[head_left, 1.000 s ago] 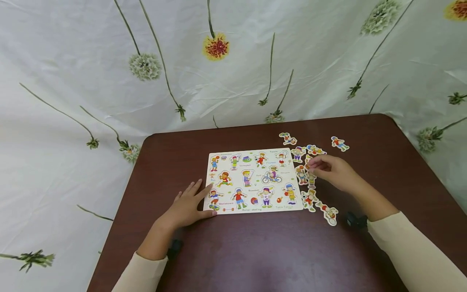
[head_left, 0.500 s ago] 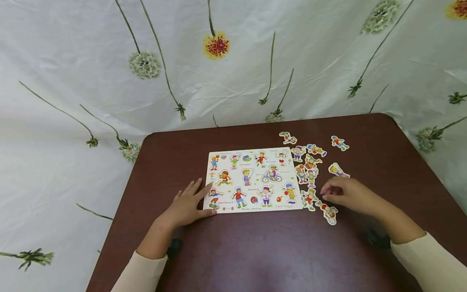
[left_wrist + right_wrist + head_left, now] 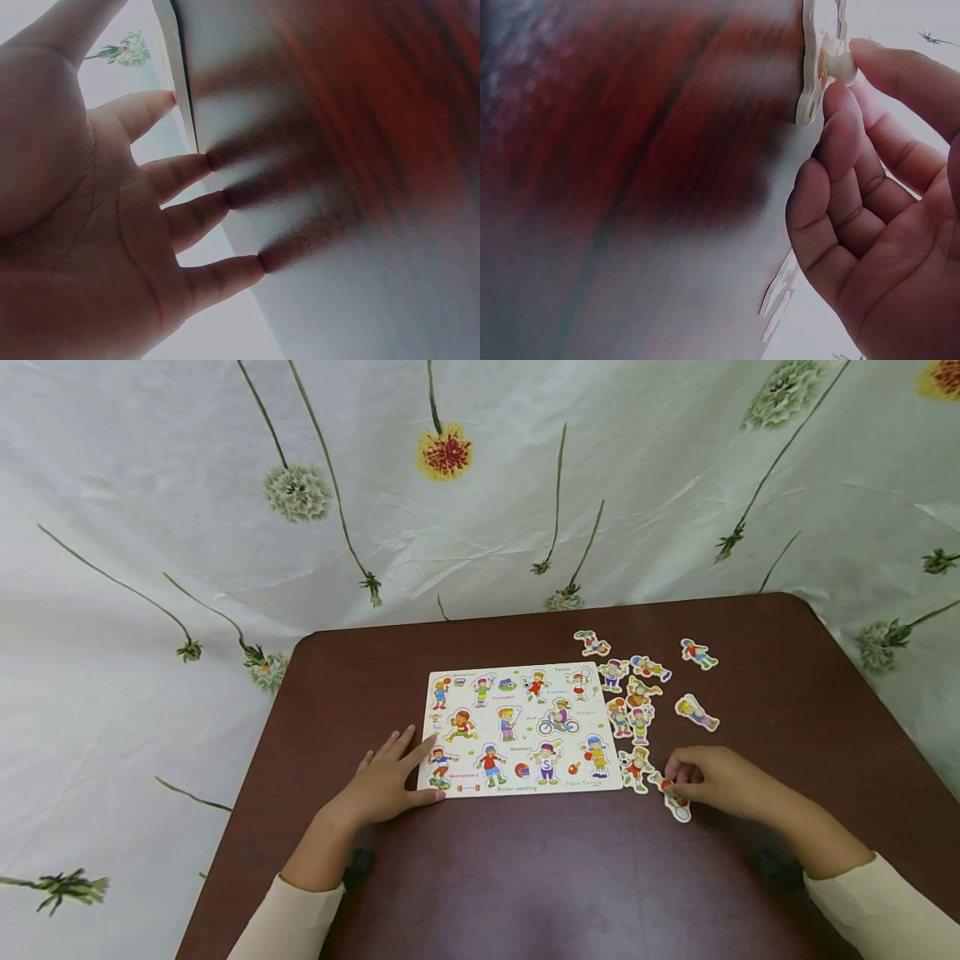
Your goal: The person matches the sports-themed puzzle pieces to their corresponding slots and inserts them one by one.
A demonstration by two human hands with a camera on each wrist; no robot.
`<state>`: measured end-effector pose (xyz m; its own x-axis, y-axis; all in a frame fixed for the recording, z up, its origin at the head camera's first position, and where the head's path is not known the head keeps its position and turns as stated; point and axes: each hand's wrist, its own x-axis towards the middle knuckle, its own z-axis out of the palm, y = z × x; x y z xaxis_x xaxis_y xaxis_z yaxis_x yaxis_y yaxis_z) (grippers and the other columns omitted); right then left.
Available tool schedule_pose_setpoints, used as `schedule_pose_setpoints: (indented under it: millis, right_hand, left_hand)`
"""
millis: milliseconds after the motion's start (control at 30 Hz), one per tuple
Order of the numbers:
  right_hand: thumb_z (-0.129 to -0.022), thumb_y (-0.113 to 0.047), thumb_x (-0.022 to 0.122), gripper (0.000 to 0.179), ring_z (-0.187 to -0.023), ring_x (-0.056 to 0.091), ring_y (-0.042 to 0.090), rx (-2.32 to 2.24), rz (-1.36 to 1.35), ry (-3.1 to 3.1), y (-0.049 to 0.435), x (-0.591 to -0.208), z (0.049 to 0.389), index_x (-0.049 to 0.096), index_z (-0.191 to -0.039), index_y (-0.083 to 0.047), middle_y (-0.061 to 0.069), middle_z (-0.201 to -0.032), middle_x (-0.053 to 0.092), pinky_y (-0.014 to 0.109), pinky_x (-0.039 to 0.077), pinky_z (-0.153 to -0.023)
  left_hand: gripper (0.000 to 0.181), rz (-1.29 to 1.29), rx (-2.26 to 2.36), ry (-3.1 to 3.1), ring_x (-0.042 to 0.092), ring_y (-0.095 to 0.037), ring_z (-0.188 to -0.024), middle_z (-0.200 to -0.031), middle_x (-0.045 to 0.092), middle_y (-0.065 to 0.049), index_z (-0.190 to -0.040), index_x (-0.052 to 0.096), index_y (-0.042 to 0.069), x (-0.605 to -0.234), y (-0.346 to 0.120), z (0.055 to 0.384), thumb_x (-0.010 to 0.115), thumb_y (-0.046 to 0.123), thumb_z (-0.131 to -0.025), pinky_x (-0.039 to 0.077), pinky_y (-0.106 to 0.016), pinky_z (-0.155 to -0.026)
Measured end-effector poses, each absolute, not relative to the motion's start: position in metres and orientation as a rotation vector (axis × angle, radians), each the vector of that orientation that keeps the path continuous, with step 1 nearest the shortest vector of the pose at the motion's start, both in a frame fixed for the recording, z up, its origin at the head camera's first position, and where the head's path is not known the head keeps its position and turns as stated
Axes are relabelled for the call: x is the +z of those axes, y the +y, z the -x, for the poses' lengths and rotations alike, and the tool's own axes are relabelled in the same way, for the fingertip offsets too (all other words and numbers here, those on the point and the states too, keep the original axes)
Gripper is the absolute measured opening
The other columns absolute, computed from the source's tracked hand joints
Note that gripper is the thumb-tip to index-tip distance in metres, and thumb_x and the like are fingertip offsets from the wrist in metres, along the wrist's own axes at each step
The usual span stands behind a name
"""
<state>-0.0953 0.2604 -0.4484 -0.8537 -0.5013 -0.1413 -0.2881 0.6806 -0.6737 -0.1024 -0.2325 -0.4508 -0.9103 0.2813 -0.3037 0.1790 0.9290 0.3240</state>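
Well, the person's right hand has thumb and fingertips pinched on the pale knob of the racket piece, which sits off the lower right corner of the puzzle board; with the fingers covering much of it, I can't fairly say whether it lies flat or is slightly raised. The left hand is spread wide at the board's left side, its thumb and index finger touching the edge and the other fingertips on the dark red-brown table. Just beside the racket piece is a footballer piece, and above that a cluster of cut-out figures crowds the board's right edge. Farther right lie a golfer piece and a blue-capped figure, apart from each other. Behind everything hangs a white flowered cloth.
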Motion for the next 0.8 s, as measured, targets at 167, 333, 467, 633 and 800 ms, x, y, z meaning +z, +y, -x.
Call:
schedule_pose_setpoints:
  millis: [167,333,467,633,800]
  right_hand:
    - [-0.091,-0.02,0.076,0.01,-0.061,0.05,-0.002,-0.935,0.607,2.581,0.26,-0.447,0.095,0.067,-0.086,-0.019,-0.01,-0.073,0.063,0.021,0.043,-0.056]
    - [-0.091,-0.017,0.075,0.01,-0.063,0.051,-0.004,-0.909,0.642,2.591,0.262,-0.444,0.098,0.067,-0.085,-0.019,-0.011,-0.072,0.063,0.021,0.043,-0.057]
    - [-0.089,-0.013,0.075,0.011,-0.064,0.051,-0.003,-0.884,0.635,2.613,0.264,-0.436,0.105,0.067,-0.086,-0.019,-0.011,-0.073,0.062,0.021,0.044,-0.058]
    - [-0.09,-0.01,0.074,0.008,-0.065,0.051,-0.002,-0.851,0.634,2.649,0.264,-0.426,0.115,0.068,-0.087,-0.015,-0.01,-0.075,0.061,0.022,0.045,-0.059]
    - [-0.09,-0.007,0.073,0.006,-0.066,0.052,0.0,-0.83,0.609,2.704,0.26,-0.421,0.127,0.069,-0.089,-0.012,-0.007,-0.077,0.062,0.023,0.045,-0.06]
  left_hand:
    - [0.091,-0.338,0.426,2.738,0.015,-0.045,-0.156,-0.169,0.016,-0.019,-0.161,0.03,0.023,-0.451,-0.233,0.102,0.07,0.06,-0.087,0.016,-0.075,-0.116]
    - [0.092,-0.336,0.444,2.726,0.014,-0.045,-0.156,-0.17,0.015,-0.018,-0.161,0.03,0.024,-0.451,-0.233,0.102,0.07,0.06,-0.087,0.015,-0.075,-0.116]
    - [0.092,-0.328,0.446,2.72,0.013,-0.045,-0.156,-0.17,0.014,-0.018,-0.161,0.029,0.024,-0.451,-0.233,0.103,0.07,0.061,-0.087,0.015,-0.075,-0.117]
    - [0.092,-0.321,0.444,2.719,0.012,-0.044,-0.156,-0.17,0.014,-0.018,-0.161,0.03,0.024,-0.452,-0.233,0.102,0.07,0.061,-0.087,0.014,-0.075,-0.117]
    - [0.092,-0.33,0.445,2.724,0.013,-0.045,-0.156,-0.17,0.015,-0.018,-0.161,0.03,0.023,-0.451,-0.233,0.102,0.07,0.061,-0.087,0.014,-0.075,-0.117]
